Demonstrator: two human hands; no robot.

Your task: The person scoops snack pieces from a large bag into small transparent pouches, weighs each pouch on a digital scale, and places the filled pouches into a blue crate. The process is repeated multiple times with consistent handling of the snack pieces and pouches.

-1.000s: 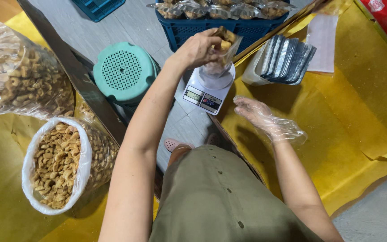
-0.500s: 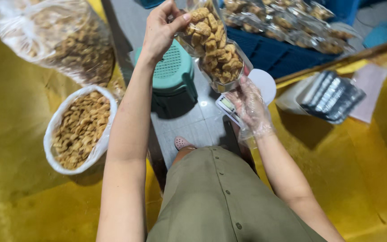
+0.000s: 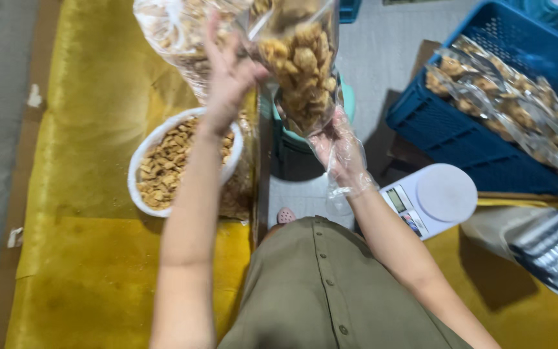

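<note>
Two hands (image 3: 227, 77) around clear snack bag (image 3: 301, 64)

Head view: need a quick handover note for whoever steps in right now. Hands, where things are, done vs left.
Left hand: bare, raised, fingers pinching the top edge of the clear snack bag.
Right hand: in a thin plastic glove, supporting the bag from below.
The bag is filled with fried snack pieces, held up in the air, top not yet sealed.
White scale: platform bare, to the right of the lap.
Open sack of loose snacks: left, on the yellow sheet.
Blue crate: already holds several filled bags.
Stack of flat bags: far right.
Done: this bag is filled. Left: close it and likely put it in the crate.
</note>
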